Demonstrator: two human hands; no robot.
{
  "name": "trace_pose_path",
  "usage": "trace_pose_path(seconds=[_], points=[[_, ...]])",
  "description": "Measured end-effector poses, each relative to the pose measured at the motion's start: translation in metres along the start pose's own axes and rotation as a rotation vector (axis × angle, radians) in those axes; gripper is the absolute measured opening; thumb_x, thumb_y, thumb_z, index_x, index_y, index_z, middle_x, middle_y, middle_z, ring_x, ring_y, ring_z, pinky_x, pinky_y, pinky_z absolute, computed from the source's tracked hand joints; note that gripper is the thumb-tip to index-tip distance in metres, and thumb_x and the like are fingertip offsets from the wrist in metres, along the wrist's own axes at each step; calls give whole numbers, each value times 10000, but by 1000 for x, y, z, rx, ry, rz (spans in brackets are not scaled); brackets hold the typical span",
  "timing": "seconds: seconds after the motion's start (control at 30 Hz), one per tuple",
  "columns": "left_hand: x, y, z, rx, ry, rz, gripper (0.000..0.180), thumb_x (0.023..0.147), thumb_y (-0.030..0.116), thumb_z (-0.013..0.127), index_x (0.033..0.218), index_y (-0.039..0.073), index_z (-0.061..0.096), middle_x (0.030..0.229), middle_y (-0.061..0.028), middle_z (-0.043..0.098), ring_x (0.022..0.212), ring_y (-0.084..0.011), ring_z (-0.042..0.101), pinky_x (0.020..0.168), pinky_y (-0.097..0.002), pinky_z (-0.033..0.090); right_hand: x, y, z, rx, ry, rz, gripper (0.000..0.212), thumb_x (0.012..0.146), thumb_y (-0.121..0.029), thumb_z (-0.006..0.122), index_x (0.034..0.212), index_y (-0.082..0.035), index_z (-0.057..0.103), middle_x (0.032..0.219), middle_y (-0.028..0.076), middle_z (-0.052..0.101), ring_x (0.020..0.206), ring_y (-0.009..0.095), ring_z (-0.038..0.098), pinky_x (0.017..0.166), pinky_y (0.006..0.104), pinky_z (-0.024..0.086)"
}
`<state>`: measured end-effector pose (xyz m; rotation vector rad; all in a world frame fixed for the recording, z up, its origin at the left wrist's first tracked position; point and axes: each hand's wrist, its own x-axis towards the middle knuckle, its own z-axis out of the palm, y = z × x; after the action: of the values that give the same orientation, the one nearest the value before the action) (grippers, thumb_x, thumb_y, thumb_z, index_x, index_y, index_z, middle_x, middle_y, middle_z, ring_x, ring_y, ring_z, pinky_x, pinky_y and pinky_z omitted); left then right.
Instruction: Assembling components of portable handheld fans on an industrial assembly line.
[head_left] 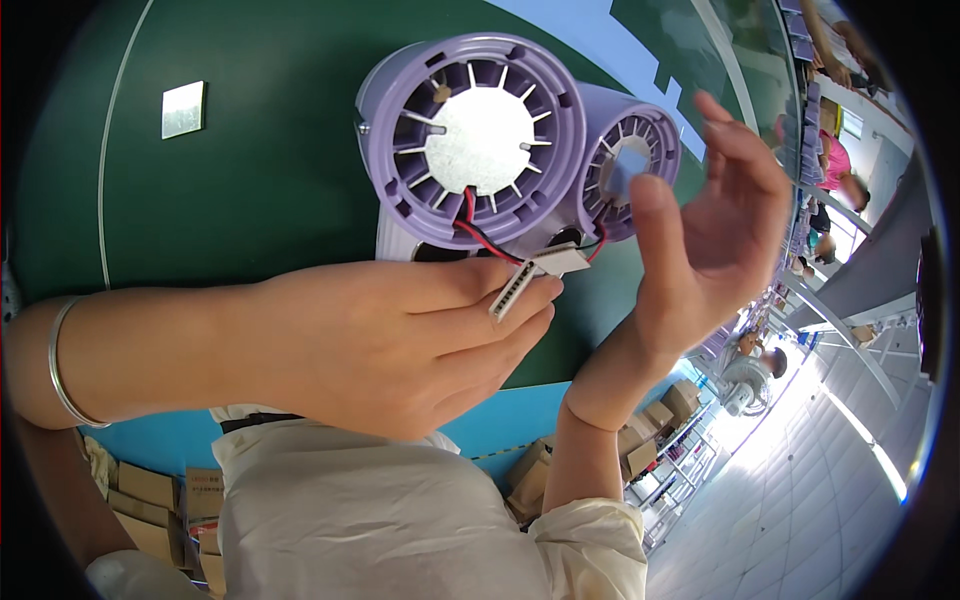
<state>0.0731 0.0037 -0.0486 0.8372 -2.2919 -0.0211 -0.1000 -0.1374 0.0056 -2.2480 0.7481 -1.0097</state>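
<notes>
A purple twin-cylinder housing stands on the green table, with silver finned heat sinks in its round ends. Red and black wires run out of both ends to a white slotted connector strip and a small white connector piece. My left hand wraps the near side of the housing, fingers together and thumb hidden; the connectors lie over its fingertips. Right of the smaller cylinder, my right hand is open, fingers apart. A pale bluish square patch shows on the smaller heat sink, near my right thumb.
A small white square piece lies on the green table at the left. Cardboard boxes stand below the table's near edge, with more by a metal rack. A fan and other people are farther right.
</notes>
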Motion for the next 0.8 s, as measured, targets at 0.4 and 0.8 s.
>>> trace_pose_path(seconds=[0.4, 0.8], points=[[2, -3, -2, 18, 10, 21, 278, 856, 188, 600, 1039, 19, 725, 1202, -100, 676, 1251, -251, 572, 946, -330, 484, -1, -1, 12, 375, -64, 420, 334, 794, 51, 734, 1104, 39, 611, 1175, 138, 602, 1126, 218, 574, 974, 317, 436], [4, -6, -5, 16, 43, 53, 270, 847, 153, 594, 1034, 8, 724, 1182, -107, 685, 1206, -239, 609, 919, -335, 510, 3, 24, 0, 221, 187, 323, 156, 947, -61, 603, 1065, 23, 659, 1080, 89, 667, 1043, 154, 601, 927, 282, 451]])
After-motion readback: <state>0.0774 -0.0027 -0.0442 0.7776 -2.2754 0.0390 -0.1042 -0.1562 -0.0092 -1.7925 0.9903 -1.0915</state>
